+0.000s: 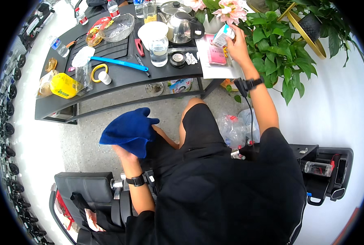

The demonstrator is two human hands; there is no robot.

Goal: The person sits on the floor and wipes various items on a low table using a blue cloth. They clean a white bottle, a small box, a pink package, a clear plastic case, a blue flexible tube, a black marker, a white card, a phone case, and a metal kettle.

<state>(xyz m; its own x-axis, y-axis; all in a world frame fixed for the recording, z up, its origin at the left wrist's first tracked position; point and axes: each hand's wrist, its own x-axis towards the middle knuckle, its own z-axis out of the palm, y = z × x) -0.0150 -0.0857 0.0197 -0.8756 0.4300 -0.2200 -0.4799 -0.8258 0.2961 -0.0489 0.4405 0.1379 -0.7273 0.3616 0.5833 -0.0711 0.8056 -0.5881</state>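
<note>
My left hand (pixel 126 153) holds a dark blue cloth (pixel 126 130) above the floor by my lap; the cloth drapes over and hides most of the fingers. At the table's right end, my right hand (pixel 237 46) grips a small white and teal box (pixel 224 35) between thumb and fingers. Beneath that box lies a pink packet (pixel 216 55) on white paper (pixel 223 73). A crumpled white tissue (pixel 191 58) and a round black-rimmed container (pixel 178 59) lie to the left of the packet. Behind them is a steel kettle (pixel 179 29) with a black handle.
The black table (pixel 120 80) carries a glass water jug (pixel 158 52), a blue-handled brush (pixel 117 63), yellow tape (pixel 98 73), a yellow package (pixel 65 85) and a glass bowl (pixel 118 28). A leafy plant (pixel 272 46) crowds my right arm. A cable (pixel 251 116) hangs from that wrist.
</note>
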